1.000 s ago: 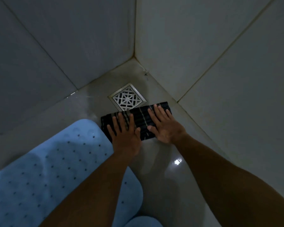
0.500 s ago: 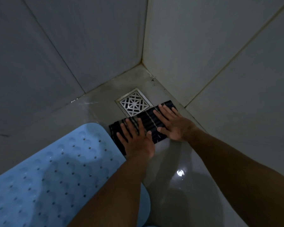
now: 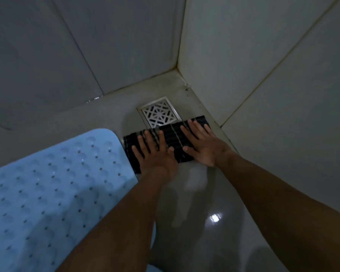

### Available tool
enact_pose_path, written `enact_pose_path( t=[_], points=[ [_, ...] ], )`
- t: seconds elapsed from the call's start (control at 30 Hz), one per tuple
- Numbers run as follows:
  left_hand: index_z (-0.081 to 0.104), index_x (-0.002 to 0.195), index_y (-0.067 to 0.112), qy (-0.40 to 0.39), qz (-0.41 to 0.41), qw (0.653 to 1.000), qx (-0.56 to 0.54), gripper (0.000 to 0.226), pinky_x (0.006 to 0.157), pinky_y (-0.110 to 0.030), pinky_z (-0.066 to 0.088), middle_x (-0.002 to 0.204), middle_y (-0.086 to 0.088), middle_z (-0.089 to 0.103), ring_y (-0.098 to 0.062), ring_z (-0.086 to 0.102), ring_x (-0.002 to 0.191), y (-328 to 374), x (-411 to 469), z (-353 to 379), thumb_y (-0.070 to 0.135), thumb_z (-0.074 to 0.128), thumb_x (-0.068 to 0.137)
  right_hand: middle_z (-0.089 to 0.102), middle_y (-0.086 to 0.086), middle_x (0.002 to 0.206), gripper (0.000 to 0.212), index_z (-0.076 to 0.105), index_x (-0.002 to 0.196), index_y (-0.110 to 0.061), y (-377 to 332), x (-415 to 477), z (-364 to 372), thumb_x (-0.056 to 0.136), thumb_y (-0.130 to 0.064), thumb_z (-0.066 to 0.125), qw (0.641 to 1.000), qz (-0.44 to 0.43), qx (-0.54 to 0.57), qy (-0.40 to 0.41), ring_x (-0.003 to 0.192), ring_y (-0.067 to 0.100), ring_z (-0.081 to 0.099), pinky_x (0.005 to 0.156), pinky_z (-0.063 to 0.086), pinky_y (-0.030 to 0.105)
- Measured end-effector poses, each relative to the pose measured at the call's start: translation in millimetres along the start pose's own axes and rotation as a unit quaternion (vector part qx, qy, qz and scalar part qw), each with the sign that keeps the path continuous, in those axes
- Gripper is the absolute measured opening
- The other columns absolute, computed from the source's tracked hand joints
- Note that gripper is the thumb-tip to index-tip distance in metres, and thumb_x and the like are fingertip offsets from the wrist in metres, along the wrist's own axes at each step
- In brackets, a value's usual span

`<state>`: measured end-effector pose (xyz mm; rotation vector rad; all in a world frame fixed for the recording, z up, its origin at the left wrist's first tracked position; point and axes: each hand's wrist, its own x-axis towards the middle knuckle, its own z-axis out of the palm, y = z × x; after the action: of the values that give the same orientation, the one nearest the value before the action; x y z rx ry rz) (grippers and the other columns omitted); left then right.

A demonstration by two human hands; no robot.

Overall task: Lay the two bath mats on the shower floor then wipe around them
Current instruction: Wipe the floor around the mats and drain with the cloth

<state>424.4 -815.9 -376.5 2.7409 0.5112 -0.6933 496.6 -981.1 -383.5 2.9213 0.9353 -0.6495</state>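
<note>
A light blue bath mat [image 3: 47,189] with rows of small holes lies flat on the shower floor at the lower left. A dark striped folded cloth [image 3: 173,140] lies on the floor just beyond the mat's far end, its upper edge over the near side of the drain. My left hand [image 3: 155,154] presses flat on the cloth's left half with fingers spread. My right hand [image 3: 202,146] presses flat on its right half. A sliver of a second blue mat [image 3: 153,268] shows at the bottom edge, mostly hidden by my left forearm.
A square metal drain grate [image 3: 158,111] sits in the floor near the corner. Tiled walls [image 3: 263,65] meet behind it and run close along the right side. The wet glossy floor [image 3: 204,222] reflects a light spot between my forearms.
Both hands stay flat on the cloth near the drain. The cloth has slid slightly toward the right wall, and my view has shifted left.
</note>
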Motion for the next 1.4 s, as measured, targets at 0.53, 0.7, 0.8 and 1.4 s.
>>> enact_pose_path(
  t=[0.53, 0.7, 0.8, 1.4],
  points=[
    [-0.023, 0.153, 0.032, 0.025, -0.054, 0.998, -0.024, 0.064, 0.116, -0.057, -0.017, 0.159, -0.008, -0.033, -0.032, -0.031, 0.146, 30, -48, 32, 0.054, 0.01, 0.102, -0.022, 0.001, 0.164, 0.07, -0.016, 0.156, -0.032, 19, -29, 17, 0.1, -0.062, 0.015, 0.999, -0.033, -0.018, 0.014, 0.15, 0.016, -0.022, 0.121, -0.014, 0.04],
    [-0.022, 0.153, 0.035, 0.026, -0.052, 0.998, -0.027, 0.064, 0.117, -0.056, -0.018, 0.16, -0.007, -0.032, -0.031, -0.031, 0.146, 33, -67, 42, 0.055, 0.011, 0.102, -0.021, 0.001, 0.164, 0.069, -0.015, 0.156, -0.03, 22, -53, 24, 0.101, -0.06, 0.015, 0.999, -0.045, -0.025, 0.014, 0.15, 0.017, -0.021, 0.121, -0.013, 0.04],
    [-0.022, 0.153, 0.035, 0.02, -0.056, 0.998, -0.03, 0.064, 0.117, -0.056, -0.018, 0.159, -0.008, -0.033, -0.031, -0.032, 0.145, 38, -79, 48, 0.054, 0.012, 0.102, -0.021, 0.002, 0.164, 0.07, -0.014, 0.157, -0.029, 23, -65, 28, 0.102, -0.059, 0.016, 0.998, -0.051, -0.024, 0.015, 0.15, 0.017, -0.021, 0.121, -0.012, 0.041],
    [-0.021, 0.153, 0.036, 0.04, -0.069, 0.995, -0.052, 0.063, 0.117, -0.055, -0.018, 0.16, -0.008, -0.031, -0.03, -0.03, 0.146, 59, -162, 108, 0.055, 0.011, 0.102, -0.029, 0.008, 0.161, 0.07, -0.021, 0.155, -0.025, 17, -152, 64, 0.102, -0.056, 0.014, 0.999, -0.041, -0.024, -0.02, 0.148, 0.024, -0.027, 0.12, -0.015, 0.046]
  ],
)
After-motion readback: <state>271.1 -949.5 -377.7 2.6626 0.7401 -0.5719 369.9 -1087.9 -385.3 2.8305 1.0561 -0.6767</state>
